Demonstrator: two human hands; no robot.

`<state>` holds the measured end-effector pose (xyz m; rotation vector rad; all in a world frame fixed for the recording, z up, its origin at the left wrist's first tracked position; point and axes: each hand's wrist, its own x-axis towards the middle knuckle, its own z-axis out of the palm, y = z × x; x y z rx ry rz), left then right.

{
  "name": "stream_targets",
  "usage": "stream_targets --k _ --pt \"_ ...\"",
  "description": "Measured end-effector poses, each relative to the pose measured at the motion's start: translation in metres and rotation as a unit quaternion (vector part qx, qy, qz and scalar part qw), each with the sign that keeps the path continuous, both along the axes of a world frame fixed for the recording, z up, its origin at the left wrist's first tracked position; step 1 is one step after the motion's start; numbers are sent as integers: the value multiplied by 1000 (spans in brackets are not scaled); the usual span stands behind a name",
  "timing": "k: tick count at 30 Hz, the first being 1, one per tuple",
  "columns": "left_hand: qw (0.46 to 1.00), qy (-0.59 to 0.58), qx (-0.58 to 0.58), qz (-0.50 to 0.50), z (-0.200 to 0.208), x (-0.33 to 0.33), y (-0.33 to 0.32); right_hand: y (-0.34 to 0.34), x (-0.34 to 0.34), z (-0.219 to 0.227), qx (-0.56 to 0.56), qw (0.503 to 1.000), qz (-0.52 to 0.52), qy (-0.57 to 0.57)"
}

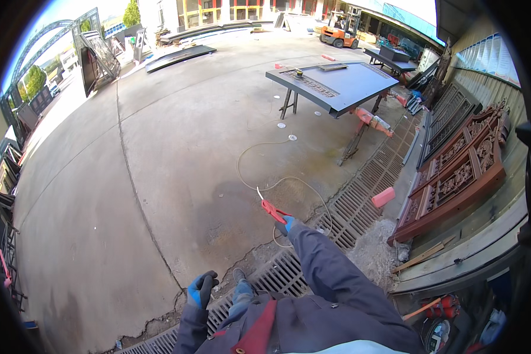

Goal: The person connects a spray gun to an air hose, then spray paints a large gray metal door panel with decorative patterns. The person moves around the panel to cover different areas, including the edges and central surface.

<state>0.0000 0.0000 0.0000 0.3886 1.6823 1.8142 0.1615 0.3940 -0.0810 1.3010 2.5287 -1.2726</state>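
My right hand [285, 224], in a blue glove, is closed round the handle of a red blow gun [273, 211] with a pale, thin nozzle. It is held out in front of me above the concrete. A thin yellowish hose [289, 178] winds in loops over the ground near it. My left hand [202, 289], in a black and blue glove, hangs low by my leg with its fingers curled in; nothing shows in it.
A slotted drain grate [354, 219] runs beside my feet. Ahead, a grey metal panel [348, 88] lies on trestles. Brown ornate panels [454, 177] lean along the right wall, near a pink block [383, 197]. An orange forklift [340, 34] stands far off.
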Motion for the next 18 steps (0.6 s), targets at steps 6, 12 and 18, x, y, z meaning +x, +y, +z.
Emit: stream_targets --k 6,12,18 --pt "1000 13 -18 22 -9 -222 146 142 -98 -143 85 985 -12 -153" --pt "961 225 78 -140 72 -385 334 144 -5 -179 -220 877 -80 -420" --pt "955 265 74 -110 56 -556 470 277 -145 -195 -269 851 -91 -441"
